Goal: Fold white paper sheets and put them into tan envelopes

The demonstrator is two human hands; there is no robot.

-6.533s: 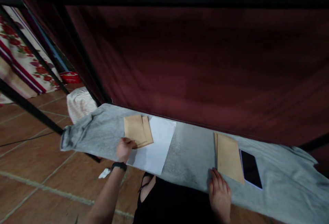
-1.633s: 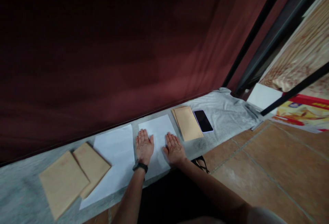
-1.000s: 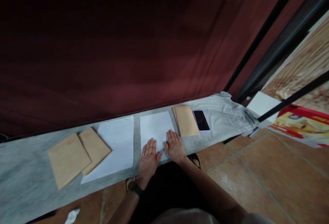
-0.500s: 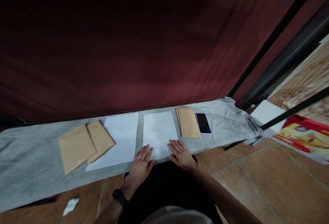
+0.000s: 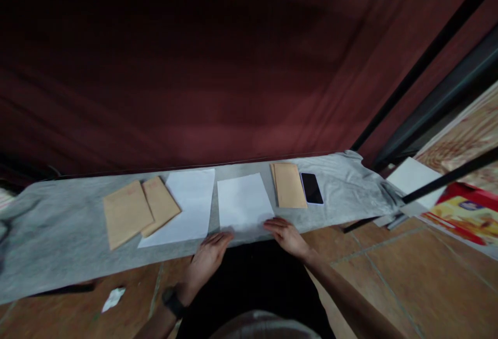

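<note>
A white sheet of paper (image 5: 244, 200) lies in front of me, its near edge slightly raised. My left hand (image 5: 212, 254) is closed at its near left corner, fingertips pinching the edge. At the near right corner my right hand (image 5: 287, 236) is closed in the same way, fingers together. To the left, more white paper (image 5: 192, 201) lies partly under two overlapping brown envelopes (image 5: 130, 213). Right of the sheet is a small stack of brown envelopes (image 5: 291, 186). A phone (image 5: 312, 188) with a dark screen lies beside that stack.
A grey cloth (image 5: 66, 230) covers the long, narrow surface, wrinkled at its right end. Behind rises a dark red wall or panel (image 5: 233, 95). A red and yellow box (image 5: 467, 212) and black metal bars (image 5: 420, 64) stand at right. A crumpled white scrap (image 5: 113, 298) lies on the tiled floor.
My hands lay flat on the sheet's near corners; now their fingers have closed at its near edge, which has come up a little. The view has shifted slightly.
</note>
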